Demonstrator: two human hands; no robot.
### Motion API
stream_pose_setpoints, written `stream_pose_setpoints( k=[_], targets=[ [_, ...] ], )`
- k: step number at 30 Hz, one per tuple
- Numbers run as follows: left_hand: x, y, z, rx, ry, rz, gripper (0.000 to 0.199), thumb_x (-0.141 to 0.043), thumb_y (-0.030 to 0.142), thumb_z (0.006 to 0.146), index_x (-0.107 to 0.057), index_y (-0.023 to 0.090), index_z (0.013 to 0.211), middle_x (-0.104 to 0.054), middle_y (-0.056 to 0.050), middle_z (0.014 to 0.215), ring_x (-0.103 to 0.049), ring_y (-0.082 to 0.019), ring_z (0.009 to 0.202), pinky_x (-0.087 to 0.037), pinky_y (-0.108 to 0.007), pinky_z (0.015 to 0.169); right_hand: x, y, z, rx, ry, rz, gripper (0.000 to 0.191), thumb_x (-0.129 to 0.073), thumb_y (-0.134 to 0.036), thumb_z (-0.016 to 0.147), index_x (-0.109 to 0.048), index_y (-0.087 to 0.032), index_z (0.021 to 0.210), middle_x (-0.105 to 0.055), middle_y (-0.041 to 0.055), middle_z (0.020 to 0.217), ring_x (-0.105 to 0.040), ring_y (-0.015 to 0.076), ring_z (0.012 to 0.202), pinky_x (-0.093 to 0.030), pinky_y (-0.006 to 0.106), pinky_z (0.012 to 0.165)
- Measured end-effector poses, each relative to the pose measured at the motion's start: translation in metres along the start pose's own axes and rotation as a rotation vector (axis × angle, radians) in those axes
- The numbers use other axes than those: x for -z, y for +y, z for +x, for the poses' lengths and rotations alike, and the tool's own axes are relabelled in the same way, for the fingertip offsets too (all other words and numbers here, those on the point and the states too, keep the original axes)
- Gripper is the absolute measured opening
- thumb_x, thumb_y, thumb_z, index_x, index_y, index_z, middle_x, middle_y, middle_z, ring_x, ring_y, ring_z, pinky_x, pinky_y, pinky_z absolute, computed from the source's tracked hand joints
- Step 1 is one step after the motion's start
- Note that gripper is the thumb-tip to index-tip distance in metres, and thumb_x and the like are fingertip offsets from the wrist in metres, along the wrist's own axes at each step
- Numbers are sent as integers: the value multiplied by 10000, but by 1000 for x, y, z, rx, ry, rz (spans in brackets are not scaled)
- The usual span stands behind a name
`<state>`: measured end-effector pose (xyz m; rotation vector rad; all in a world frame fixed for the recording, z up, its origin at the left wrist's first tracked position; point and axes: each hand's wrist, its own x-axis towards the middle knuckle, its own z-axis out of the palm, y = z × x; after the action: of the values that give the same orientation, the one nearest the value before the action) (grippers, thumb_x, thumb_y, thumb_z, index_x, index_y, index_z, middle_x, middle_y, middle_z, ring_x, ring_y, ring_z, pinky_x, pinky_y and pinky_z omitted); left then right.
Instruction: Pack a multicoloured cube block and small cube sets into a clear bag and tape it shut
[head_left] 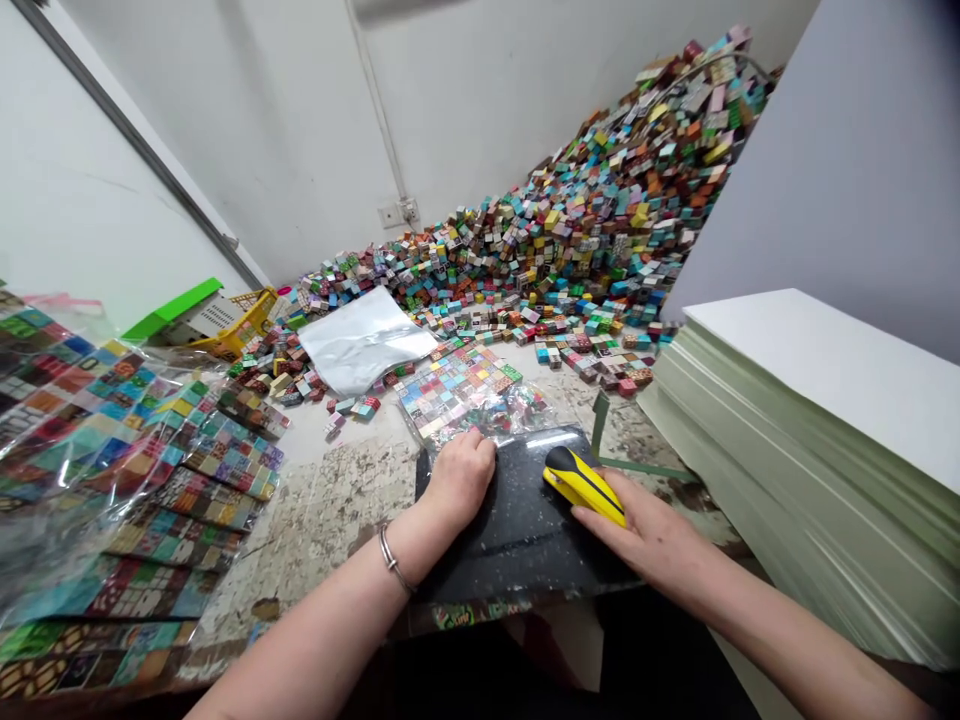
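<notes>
Plain white walls are rising behind our blotched, worn tabletop, and a great sloping heap of small multicoloured patterned blocks is leaning along its far edge, climbing toward the far right corner. At the near edge, a black, pale-speckled flat board is lying before us. Just beyond the board's far edge, a clear plastic bag of multicoloured blocks is resting on the tabletop, some blocks sitting in flat, even rows and others loose toward its near right corner.

We are holding our left hand closed in a fist over the board's far edge, touching the near edge of the bag; its fingertips are hidden, so we cannot tell whether they are pinching the film. A thin silvery bangle is circling that wrist. With our right hand we are gripping a yellow-and-black stapler, fingers and thumb wrapping its rear, its front end pointing toward the board's far left corner.

Along the tabletop's left edge, clear-wrapped packs of patterned blocks are piling up. A thick stack of white-topped sheets is standing at the right edge, and a silvery-white plastic sheet is lying toward the far edge, against the heap.
</notes>
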<state>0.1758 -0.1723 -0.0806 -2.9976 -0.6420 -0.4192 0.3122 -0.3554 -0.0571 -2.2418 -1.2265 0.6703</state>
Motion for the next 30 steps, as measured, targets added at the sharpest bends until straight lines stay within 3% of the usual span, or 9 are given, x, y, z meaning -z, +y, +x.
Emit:
stream_pose_setpoints(
  k=[6, 11, 17, 21, 24, 27, 30],
  targets=[
    [2, -7, 1, 35, 39, -154, 185, -464, 193, 880, -638, 161, 825, -625, -63, 823, -581, -180, 848, -465, -276, 755, 3, -8, -2, 34, -45, 102, 300, -440, -426, 813, -517, -201, 996, -609, 43, 873, -560, 203, 780, -411, 302, 675],
    [1, -17, 6, 5, -1, -261, 96, -578, 176, 810, -667, 186, 777, -643, -25, 787, -602, -145, 758, -465, -225, 692, 2, -7, 0, 32, -54, 155, 329, -444, -446, 797, -523, -212, 1015, -626, 30, 876, -577, 205, 787, -418, 291, 660],
    [-1, -21, 10, -8, -5, -328, 107, -572, 158, 808, -671, 183, 777, -645, -23, 758, -607, -144, 730, -468, -225, 675, 2, -7, 2, 29, -68, 150, 341, -455, -444, 786, -524, -212, 1027, -629, 29, 894, -585, 209, 803, -430, 298, 686],
    [1, -16, 3, 1, 37, -329, 113, -548, 145, 814, -653, 178, 840, -628, -52, 846, -588, -177, 847, -468, -276, 764, 2, -3, 3, 8, -40, 164, 392, -467, -467, 763, -545, -185, 1023, -632, 58, 907, -581, 225, 805, -443, 329, 699],
    [8, -13, -11, 149, 183, -266, 225, -569, 183, 798, -582, 148, 1020, -563, -117, 1031, -518, -243, 996, -424, -390, 871, 5, 1, 4, -81, 64, 162, 405, -494, -495, 723, -577, -160, 935, -632, 74, 848, -579, 231, 753, -443, 342, 661],
    [15, -15, -30, 465, 316, -228, 406, -583, 365, 793, -494, 102, 1090, -536, -145, 1031, -505, -266, 987, -412, -424, 874, 13, 2, 13, -226, 99, 257, 362, -551, -501, 694, -588, -170, 834, -624, 54, 740, -563, 208, 664, -416, 314, 575],
    [20, -19, -45, 720, 139, -328, 457, -479, 549, 802, -512, 123, 966, -576, -94, 842, -563, -245, 812, -446, -382, 743, 24, -2, 34, -314, 125, 499, 315, -638, -459, 661, -585, -172, 779, -590, 15, 634, -518, 156, 572, -366, 262, 495]
  ],
)
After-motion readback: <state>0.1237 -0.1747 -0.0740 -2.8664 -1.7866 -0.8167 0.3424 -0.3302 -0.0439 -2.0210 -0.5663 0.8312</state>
